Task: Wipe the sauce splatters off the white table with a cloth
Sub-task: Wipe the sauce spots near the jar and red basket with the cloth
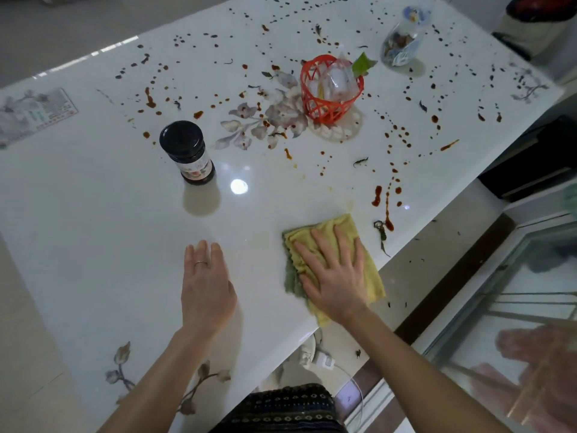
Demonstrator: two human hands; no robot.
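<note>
I am pressing my right hand (pixel 335 273), open and flat, on the soft, limp yellow cloth (pixel 370 273) at the counter's (pixel 93 232) near edge; left hand (pixel 207 284) open, empty. Sauce splatters (pixel 382 203) at 1 o'clock; palm pressure beats pinching.

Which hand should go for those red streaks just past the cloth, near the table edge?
Right. The right hand lies flat on the yellow cloth, just short of the red streaks. The left hand is bare, farther away.
</note>
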